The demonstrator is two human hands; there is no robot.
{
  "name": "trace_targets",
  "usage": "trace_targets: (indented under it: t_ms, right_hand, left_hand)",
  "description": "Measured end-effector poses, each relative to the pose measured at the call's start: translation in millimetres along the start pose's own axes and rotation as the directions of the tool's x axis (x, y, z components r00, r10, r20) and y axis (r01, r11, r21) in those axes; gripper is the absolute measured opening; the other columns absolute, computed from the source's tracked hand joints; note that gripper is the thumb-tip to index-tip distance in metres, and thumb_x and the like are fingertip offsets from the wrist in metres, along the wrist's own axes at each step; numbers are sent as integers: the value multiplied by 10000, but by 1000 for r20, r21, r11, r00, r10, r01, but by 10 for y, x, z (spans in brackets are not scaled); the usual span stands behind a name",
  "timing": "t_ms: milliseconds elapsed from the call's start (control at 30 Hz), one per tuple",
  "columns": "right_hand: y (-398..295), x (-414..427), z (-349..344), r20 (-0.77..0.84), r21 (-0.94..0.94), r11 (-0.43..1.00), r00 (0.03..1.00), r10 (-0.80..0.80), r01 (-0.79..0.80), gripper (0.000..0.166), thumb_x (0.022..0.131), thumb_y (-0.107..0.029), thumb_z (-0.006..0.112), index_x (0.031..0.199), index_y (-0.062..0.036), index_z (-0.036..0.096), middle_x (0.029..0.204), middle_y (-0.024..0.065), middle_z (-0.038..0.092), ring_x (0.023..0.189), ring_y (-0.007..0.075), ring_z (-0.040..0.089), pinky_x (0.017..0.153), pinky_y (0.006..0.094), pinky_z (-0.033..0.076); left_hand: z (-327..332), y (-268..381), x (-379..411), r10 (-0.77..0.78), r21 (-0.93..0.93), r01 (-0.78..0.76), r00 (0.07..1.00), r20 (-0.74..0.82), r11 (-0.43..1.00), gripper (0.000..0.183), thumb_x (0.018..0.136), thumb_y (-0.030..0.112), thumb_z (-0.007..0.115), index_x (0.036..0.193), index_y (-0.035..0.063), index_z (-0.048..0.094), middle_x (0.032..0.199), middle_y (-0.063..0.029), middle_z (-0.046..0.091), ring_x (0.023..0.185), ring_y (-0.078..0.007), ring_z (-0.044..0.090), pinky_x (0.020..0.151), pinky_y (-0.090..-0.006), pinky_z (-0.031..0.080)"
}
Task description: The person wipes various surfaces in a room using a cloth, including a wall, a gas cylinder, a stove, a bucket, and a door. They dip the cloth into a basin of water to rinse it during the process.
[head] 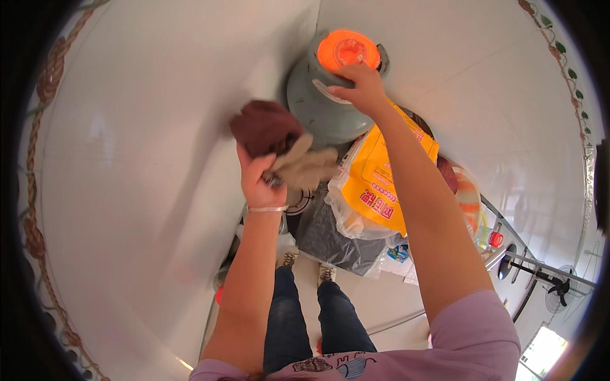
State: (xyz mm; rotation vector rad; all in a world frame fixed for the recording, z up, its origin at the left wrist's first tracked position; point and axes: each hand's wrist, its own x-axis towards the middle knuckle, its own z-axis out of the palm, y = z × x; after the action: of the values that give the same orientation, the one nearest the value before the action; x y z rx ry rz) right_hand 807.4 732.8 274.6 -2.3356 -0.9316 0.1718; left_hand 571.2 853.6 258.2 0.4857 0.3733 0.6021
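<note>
My left hand (259, 178) is closed around a bundle of dark maroon fabric (267, 125) and a beige fabric piece (310, 164) with finger-like parts, like a glove. The bundle is held up in front of the left wall and looks slightly blurred. My right hand (360, 88) is at the top of a grey-green gas cylinder (312, 107), with its fingertips at the edge of a bright orange round piece (350, 47) set inside the collar. The thumb points left, over the cylinder's shoulder. How firmly the fingers grip is hidden.
The cylinder stands in a corner between pale walls (143, 119). Below it lie a yellow printed bag (376, 176) and black plastic sheeting (333, 240). A red-capped bottle (488, 238), metal rail (555, 269) and fan (558, 289) are on the right. Rope with leaves (564, 57) borders the wall.
</note>
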Motion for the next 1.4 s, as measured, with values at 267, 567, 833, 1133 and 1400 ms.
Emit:
trace_targets:
  t_ms: [267,567,833,1133,1400]
  right_hand:
    - [-1014,-540,-233,210,767,574,958,197,-286,544,684,-31,720,1207,-33,569,1128,58,593,1046,159,536,916,299,434]
    - [12,81,-189,-363,-644,765,890,-275,-26,409,700,-348,757,1003,-97,643,1119,76,572,1067,258,510,854,503,400]
    - [-287,164,465,-148,-699,714,985,-89,-41,546,670,-521,739,1013,-111,629,998,54,593,1016,243,549,812,455,432]
    - [-39,207,550,-191,-553,829,957,-219,79,432,673,-493,748,755,-116,554,626,28,555,601,227,590,488,379,446]
    - [-71,-93,475,-155,-558,796,914,-375,232,398,560,-380,805,680,-120,528,638,27,524,560,229,538,505,363,413]
  left_hand:
    - [922,-53,682,69,-3,-69,980,186,998,697,921,174,565,1487,175,158,1325,-74,440,1167,-207,473,965,-364,410]
    - [-278,-152,139,-155,133,172,979,-135,976,615,924,310,520,1475,226,259,1433,-14,378,1265,-237,422,980,-442,411]
    - [-1326,45,-750,-283,152,376,860,-424,914,677,913,230,532,1499,194,196,1386,-29,433,1183,-186,496,901,-405,464]
    - [-1171,-79,44,-26,504,24,1000,-3,863,488,980,225,449,1418,20,376,1414,-59,437,1260,-166,442,1021,-326,371]
    - [-853,-1036,1954,134,825,-305,952,274,475,392,958,162,438,1344,165,507,1313,-139,544,1232,-262,493,1071,-347,298]
